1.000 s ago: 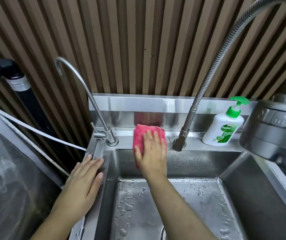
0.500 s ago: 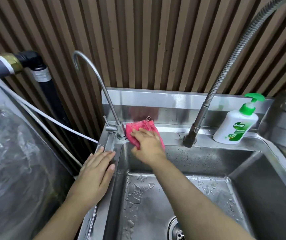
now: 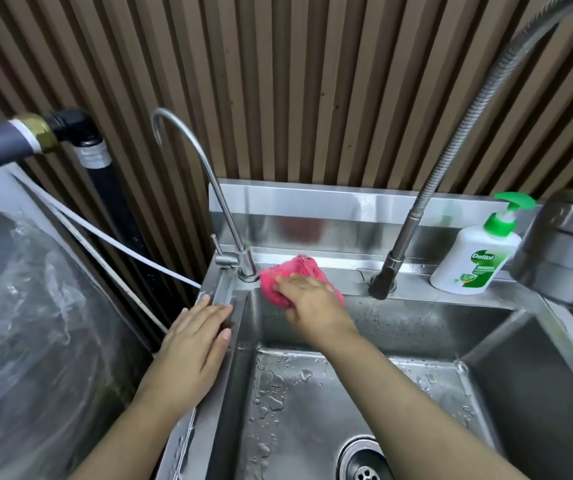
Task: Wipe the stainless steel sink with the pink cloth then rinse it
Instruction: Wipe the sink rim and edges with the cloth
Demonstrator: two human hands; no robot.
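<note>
Sink (image 3: 434, 327): one, stainless, droplets on its floor.
Taps: two, gooseneck (image 3: 229, 230) at 11 o'clock, hose tap (image 3: 413, 216) at 1.
Hands: two; your left hand (image 3: 195, 344) lies flat on the 9 o'clock rim, grip open; your right hand (image 3: 313, 306) presses the cloth, fingers flat.
Soap bottle (image 3: 475, 258): one, 2 o'clock.
Pink cloth (image 3: 299, 268): one, bunched on the back rim at 11, beside the gooseneck's base.

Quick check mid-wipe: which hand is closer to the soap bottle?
Right. The right hand presses the pink cloth on the back edge, left of the soap bottle with the hose tap base between them. The left hand lies flat on the sink left rim, farther away.
</note>
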